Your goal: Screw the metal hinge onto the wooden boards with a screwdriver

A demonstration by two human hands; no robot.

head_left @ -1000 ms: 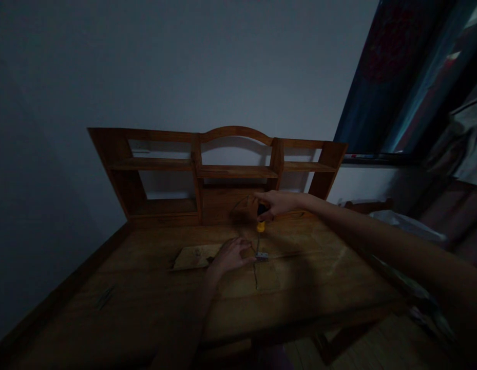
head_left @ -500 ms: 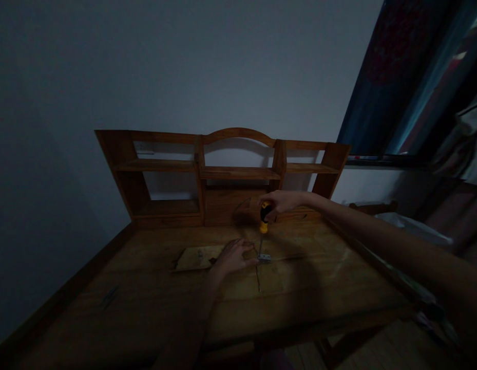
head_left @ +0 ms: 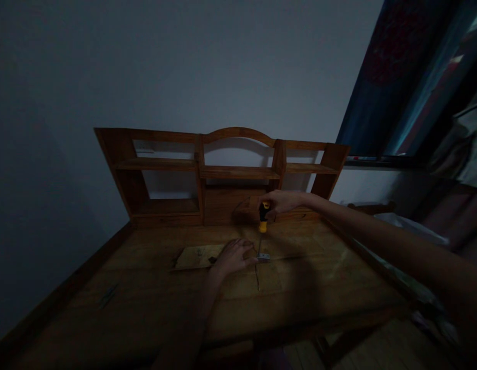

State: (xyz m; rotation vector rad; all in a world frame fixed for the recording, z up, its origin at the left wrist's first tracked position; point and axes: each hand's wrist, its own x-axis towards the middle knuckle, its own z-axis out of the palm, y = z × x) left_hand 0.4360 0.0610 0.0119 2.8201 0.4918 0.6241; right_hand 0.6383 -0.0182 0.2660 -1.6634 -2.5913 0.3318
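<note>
My right hand (head_left: pixel 275 202) is wrapped round the black and yellow handle of a screwdriver (head_left: pixel 263 226). Its shaft points down, the tip at the left end of a small silver terminal-like block (head_left: pixel 263 257). Low on the desk, my left hand (head_left: pixel 238 255) has its thumb against that end of the block and its fingers curled beside it, steadying it. A thin dark wire (head_left: pixel 257 277) runs from the block toward the front. Left of this hand lies a flat, worn board (head_left: pixel 195 257), partly covered by the hand. Dim light hides fine detail at the tip.
The wooden desk (head_left: pixel 146 303) has a shelf unit (head_left: pixel 238 173) along its back, against the wall. Some small thin pieces (head_left: pixel 108 296) lie at the left. A dark curtain (head_left: pixel 380 77) hangs at right, above a pale plastic-like sheet (head_left: pixel 411 228) beside the desk.
The view has shifted very slightly. Both hands keep nearly the same places, with the screwdriver still upright on the block.
</note>
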